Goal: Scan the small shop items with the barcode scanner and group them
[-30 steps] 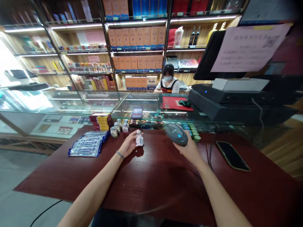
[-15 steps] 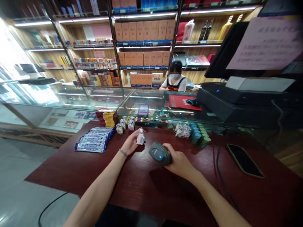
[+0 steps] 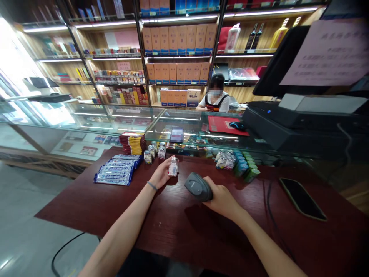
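My left hand [image 3: 162, 174] is closed around a small clear bottle [image 3: 173, 167] with pale contents and a label, held upright just above the dark red table [image 3: 161, 227]. In my right hand [image 3: 220, 194] is a dark grey barcode scanner [image 3: 198, 186], its head pointing left toward the bottle, with a gap between them. Several similar small bottles [image 3: 148, 156] stand beyond my left hand. Another group of small bottles [image 3: 225, 159] stands past the scanner, beside blue cans [image 3: 240, 165] and green cans [image 3: 251, 172].
Blue-and-white packets [image 3: 117, 172] lie fanned at the left, near stacked red and yellow packets [image 3: 133, 144]. A phone [image 3: 302, 199] and a cable [image 3: 269, 211] lie at the right. Behind the table run a glass display counter [image 3: 184, 119] and a monitor [image 3: 284, 57]; a person [image 3: 216, 100] sits beyond.
The scanner's blue light, lit before, no longer shows. The whole view has shifted slightly, and both hands keep nearly the same positions with the bottle and scanner.
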Demonstrator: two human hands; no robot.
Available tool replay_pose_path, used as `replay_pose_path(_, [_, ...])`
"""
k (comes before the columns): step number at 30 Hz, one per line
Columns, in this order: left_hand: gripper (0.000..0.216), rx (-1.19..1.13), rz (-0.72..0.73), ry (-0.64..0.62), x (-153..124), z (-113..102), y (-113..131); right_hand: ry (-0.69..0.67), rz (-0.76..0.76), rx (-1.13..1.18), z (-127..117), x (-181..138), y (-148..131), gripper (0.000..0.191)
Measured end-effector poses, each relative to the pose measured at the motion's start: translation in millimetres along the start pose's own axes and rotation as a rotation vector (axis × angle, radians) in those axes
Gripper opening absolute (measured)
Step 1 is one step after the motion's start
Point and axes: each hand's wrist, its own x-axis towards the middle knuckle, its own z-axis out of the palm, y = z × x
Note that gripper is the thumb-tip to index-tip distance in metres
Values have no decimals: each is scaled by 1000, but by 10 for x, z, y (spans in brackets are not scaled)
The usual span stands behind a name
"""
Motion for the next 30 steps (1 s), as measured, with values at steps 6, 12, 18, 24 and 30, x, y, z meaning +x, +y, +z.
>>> replay_pose_path(6, [70,124,188,154,59,-86,27,-10,21,33,-8,13,39,42])
replay_pose_path(12, [44,726,738,506,74,-253,116,-2,21,54,-36,10,50,41])
replay_pose_path(18, [33,1185,893,584,25,-359,144,-7,24,90,-28,15,59,40])
replay_pose_path(24, [33,1237,865,618,102,-458,111,1,25,106,-18,17,77,40])
replay_pose_path(30, [34,1280,850,586,151,-510,88,2,33,118,-3,25,92,40])
